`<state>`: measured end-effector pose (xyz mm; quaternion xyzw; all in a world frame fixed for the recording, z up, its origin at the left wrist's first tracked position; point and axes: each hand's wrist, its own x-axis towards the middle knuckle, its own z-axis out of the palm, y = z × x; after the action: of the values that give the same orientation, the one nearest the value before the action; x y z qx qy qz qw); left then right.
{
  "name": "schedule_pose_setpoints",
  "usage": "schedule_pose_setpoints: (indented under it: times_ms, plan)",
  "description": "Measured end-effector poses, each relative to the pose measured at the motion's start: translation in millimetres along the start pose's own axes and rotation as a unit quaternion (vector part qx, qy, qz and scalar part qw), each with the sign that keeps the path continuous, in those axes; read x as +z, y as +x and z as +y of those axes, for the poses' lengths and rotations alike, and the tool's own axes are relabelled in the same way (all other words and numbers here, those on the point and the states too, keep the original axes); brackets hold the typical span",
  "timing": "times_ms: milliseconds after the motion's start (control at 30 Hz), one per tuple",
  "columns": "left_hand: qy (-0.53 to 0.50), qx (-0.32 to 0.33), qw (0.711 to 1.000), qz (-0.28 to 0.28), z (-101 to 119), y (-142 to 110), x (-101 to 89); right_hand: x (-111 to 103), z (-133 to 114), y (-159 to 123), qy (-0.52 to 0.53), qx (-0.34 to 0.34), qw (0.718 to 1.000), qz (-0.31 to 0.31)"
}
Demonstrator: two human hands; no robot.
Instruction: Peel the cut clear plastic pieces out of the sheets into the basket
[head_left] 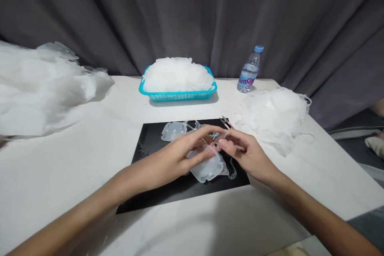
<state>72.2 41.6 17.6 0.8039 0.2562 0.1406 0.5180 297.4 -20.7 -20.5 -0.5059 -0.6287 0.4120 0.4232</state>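
My left hand (180, 154) is closed on a translucent moulded piece (208, 170), its thumb lying across the top. The piece looks like soft plastic or silicone, with small round holes and a thin looping edge strip (232, 172) at its right. My right hand (253, 156) pinches the far edge of the same piece, fingers close to the left fingertips. The exact pinch points are partly hidden by the fingers. Both hands are over a black mat (168, 192). Behind the left hand, another translucent piece (173, 131) lies on the mat.
A pair of pointed metal tools (227, 123) rests at the mat's far right edge. Beyond is a blue basket (180, 96) heaped with whitish pieces. A water bottle (249, 72) stands behind a translucent pile (276, 116). Another large pile (45, 92) is at left.
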Motion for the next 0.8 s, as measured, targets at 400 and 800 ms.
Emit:
schedule_pose_setpoints:
  times_ms: [400, 800]
  plan:
    - [0.067, -0.022, 0.997, 0.039, -5, -3, -0.6, 3, 0, 1, 0.038, -0.001, 0.999, 0.014]
    - [0.04, -0.021, 0.999, 0.021, 3, 1, -7.6, -7, 3, -6, -0.117, -0.125, 0.982, 0.077]
